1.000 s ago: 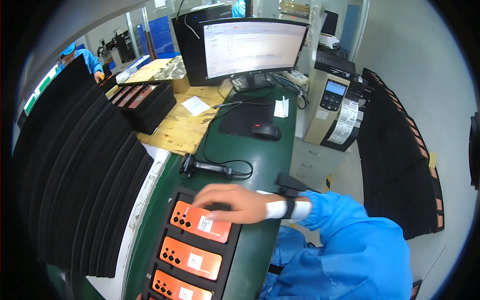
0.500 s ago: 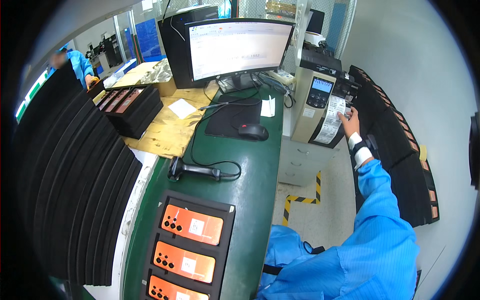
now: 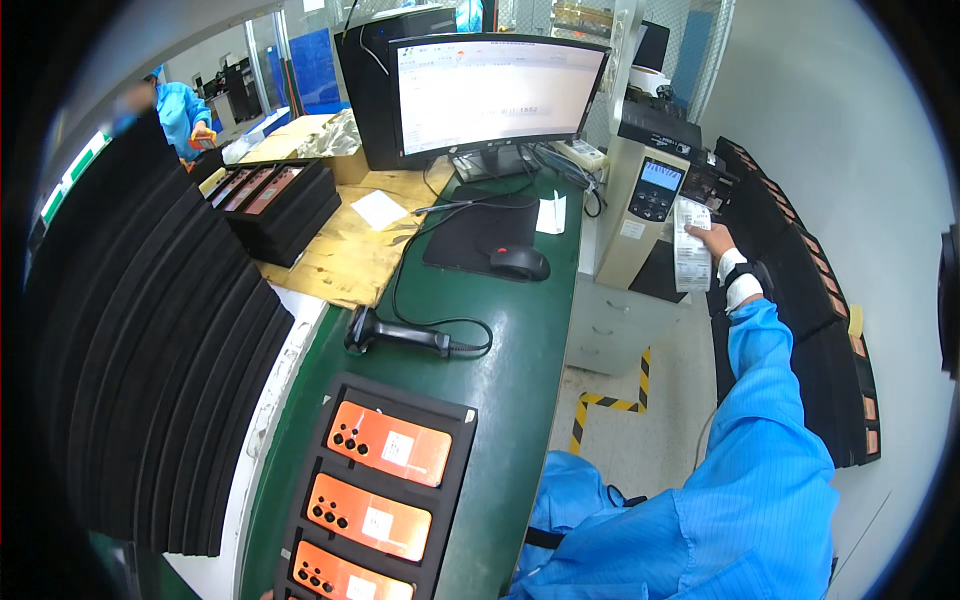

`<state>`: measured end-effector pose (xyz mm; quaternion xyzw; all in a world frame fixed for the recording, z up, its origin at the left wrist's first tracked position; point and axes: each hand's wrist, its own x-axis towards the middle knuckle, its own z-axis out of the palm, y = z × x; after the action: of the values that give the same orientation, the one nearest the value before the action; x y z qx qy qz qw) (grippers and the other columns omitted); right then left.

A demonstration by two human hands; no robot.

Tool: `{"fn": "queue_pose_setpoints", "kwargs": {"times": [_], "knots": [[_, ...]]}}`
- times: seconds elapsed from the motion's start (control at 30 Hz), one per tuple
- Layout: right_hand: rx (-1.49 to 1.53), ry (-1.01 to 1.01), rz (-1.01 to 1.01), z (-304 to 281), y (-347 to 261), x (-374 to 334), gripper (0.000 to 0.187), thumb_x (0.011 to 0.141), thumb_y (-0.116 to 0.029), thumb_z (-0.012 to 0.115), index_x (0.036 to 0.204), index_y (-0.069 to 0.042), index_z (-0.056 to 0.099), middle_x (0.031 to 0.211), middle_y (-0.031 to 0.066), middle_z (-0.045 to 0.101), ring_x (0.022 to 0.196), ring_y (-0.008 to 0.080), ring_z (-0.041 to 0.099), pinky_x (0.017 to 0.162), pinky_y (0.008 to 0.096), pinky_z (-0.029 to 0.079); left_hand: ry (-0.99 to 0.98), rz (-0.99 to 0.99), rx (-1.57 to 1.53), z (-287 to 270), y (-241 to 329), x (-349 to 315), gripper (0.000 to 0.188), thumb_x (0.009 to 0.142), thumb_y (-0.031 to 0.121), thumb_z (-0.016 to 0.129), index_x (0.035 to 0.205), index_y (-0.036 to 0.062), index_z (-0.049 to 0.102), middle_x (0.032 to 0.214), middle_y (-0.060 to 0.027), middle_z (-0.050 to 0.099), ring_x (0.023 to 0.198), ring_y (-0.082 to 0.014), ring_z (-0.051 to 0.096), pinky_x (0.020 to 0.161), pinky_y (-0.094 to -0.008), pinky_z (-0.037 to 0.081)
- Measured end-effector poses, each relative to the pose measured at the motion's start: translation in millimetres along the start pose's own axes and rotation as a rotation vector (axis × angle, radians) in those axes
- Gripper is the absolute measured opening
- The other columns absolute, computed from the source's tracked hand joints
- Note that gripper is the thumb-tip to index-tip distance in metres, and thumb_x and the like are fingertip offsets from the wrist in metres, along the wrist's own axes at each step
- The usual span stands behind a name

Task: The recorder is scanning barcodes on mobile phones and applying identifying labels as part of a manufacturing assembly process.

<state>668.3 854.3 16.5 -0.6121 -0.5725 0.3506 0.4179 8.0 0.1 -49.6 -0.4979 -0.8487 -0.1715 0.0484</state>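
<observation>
Right hand (image 3: 713, 240) | pinched on white label strip (image 3: 691, 265) | beside printer (image 3: 632, 210) | left hand (image 3: 267, 595) | mostly out of frame, grip unclear

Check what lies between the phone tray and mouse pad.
The head view shows a handheld barcode scanner and its cable between the phone tray and mouse pad.

Pale wall (image 3: 830, 170) R of fingers (image 3: 702, 231); gray floor (image 3: 660, 450) w/ blk/ylw tape (image 3: 612, 403) below; grn bench (image 3: 530, 350) to L.
</observation>
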Motion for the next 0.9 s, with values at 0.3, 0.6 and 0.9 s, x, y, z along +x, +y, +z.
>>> {"fn": "queue_pose_setpoints", "kwargs": {"times": [0.3,0.6,0.9], "knots": [[0.096,-0.689,0.234,59.6,-0.6,-95.0,0.041,0.095,-0.016,0.081,0.129,0.003,0.070,0.114,0.0091,0.079,0.100,0.0197,0.077,0.088,0.0367,0.061,-0.099,-0.275,-0.006,-31.2,67.0,24.6,0.046,0.110,0.033,0.058,0.147,0.0061,0.055,0.135,-0.0259,0.065,0.126,-0.0437,0.059,0.112,-0.0511,0.045],[-0.233,-1.934,-0.412,268.3,-185.7,-325.6,0.050,0.094,-0.026,0.084,0.131,0.003,0.068,0.114,0.0148,0.080,0.099,0.0222,0.077,0.089,0.0372,0.060,-0.204,-0.232,-0.671,-62.6,171.6,99.2,0.034,0.090,0.027,0.075,0.112,0.0012,0.074,0.112,-0.0153,0.075,0.115,-0.0357,0.068,0.105,-0.0463,0.048],[-0.319,-2.220,-0.851,336.8,-240.6,-420.6,0.049,0.098,-0.040,0.076,0.126,0.000,0.069,0.105,0.0199,0.079,0.095,0.0304,0.077,0.081,0.0415,0.057,-0.330,-0.507,-1.073,-34.1,222.2,81.1,0.027,0.106,0.012,0.070,0.124,-0.0065,0.074,0.107,-0.0123,0.080,0.099,-0.0115,0.071,0.087,-0.0314,0.057]]}}
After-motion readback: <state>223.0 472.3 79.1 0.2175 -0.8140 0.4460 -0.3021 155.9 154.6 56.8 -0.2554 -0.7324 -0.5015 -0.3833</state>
